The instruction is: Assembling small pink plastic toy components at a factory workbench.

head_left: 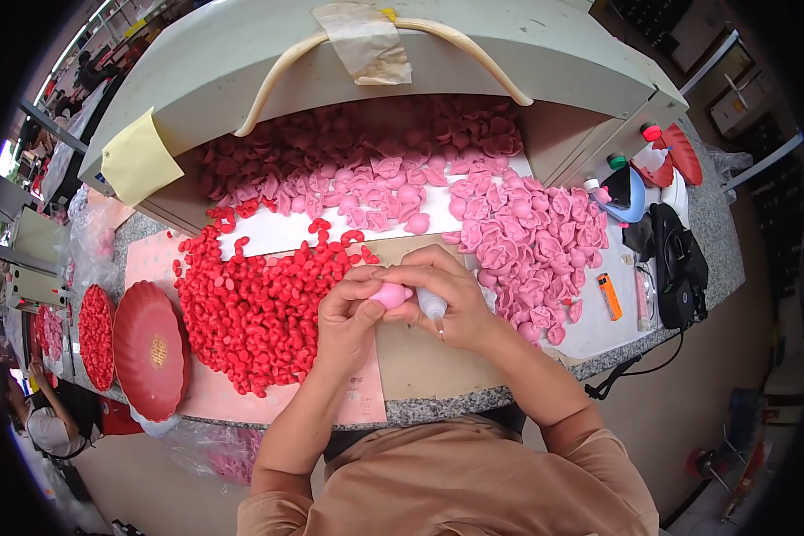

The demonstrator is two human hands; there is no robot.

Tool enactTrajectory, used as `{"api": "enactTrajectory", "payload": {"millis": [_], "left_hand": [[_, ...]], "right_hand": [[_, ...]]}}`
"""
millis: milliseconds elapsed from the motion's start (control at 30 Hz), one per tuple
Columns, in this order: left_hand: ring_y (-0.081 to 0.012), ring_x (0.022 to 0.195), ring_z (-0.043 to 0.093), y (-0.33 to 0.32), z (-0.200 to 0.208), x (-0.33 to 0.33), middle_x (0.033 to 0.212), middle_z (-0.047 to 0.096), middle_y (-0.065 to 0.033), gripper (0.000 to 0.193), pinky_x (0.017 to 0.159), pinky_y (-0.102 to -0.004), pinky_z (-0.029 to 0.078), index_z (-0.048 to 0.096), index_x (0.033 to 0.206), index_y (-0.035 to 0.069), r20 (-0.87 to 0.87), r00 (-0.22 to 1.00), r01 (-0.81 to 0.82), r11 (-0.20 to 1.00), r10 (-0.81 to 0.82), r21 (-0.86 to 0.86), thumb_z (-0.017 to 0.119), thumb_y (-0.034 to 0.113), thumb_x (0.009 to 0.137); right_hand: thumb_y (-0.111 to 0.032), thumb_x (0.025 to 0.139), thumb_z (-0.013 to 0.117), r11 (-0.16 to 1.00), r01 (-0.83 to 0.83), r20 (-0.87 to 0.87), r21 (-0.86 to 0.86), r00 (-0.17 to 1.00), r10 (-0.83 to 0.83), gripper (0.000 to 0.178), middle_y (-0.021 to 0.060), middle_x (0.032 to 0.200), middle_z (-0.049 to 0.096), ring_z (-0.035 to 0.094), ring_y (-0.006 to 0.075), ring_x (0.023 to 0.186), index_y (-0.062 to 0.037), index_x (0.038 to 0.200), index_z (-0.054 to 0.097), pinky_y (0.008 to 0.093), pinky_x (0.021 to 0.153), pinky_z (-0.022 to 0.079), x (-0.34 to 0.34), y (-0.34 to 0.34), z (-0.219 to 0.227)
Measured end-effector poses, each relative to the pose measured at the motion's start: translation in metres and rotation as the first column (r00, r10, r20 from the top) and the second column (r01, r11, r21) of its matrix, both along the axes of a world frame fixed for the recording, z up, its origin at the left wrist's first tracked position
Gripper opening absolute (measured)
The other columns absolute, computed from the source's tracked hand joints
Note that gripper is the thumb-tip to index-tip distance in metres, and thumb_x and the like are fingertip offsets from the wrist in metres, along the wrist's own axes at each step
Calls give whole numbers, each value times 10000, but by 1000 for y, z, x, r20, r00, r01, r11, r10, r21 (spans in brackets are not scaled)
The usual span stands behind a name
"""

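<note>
Between my two hands is a small pink rounded plastic piece (391, 296). My left hand (348, 308) pinches it with thumb and fingers. My right hand (451, 299) holds a small whitish squeeze bottle (431, 304), its thin tip pointing down toward me, while its fingertips also meet the pink piece. To the left of my hands lies a big heap of small red curved pieces (250, 313). On the right spreads a pile of pink petal-like and ball-shaped pieces (527, 241). More pink pieces (375, 183) lie on white sheeting under the hood.
A grey hood-like box (545, 71) arches over the table's back. Red scalloped tray (150, 348) stands at left. At right are an orange packet (609, 297), a black device with a cord (674, 268), a blue container (625, 192) and capped bottles (650, 132). A person (54, 420) sits at far left.
</note>
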State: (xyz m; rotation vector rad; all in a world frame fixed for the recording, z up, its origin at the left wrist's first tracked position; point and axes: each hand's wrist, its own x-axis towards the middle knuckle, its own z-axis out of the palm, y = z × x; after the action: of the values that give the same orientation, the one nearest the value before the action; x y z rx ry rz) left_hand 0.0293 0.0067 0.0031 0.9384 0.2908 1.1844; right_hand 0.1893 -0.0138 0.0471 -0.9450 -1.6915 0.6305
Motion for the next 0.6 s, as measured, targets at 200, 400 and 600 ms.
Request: {"api": "enactTrajectory", "payload": {"millis": [200,400,600], "left_hand": [[-237,1058,529,-6,6,7,1162,522,-84,230,934,-374,426,587,1051,111,158,987,54,968,-15,-246,635,138,828],[-234,1088,507,-4,1,-1,1164,537,-97,320,943,-378,406,565,1086,74,-4,993,-119,989,119,-91,676,149,795],[-255,1087,503,1,5,1,1134,556,-118,367,940,-380,395,554,1086,68,-118,971,-181,962,208,205,704,80,751]], "right_hand": [[-66,705,734,973,-88,-371,-213,929,2,378,46,994,514,501,145,890,-46,1061,609,269,788,413,-14,-3,-6],[-24,755,689,924,-264,-595,-277,802,51,284,35,1009,485,479,135,950,-40,1025,604,263,857,383,-17,-5,-10],[-83,788,676,939,-262,-595,-224,800,81,236,22,1011,491,446,126,1019,-70,1022,643,266,901,379,-15,-5,-15]]}}
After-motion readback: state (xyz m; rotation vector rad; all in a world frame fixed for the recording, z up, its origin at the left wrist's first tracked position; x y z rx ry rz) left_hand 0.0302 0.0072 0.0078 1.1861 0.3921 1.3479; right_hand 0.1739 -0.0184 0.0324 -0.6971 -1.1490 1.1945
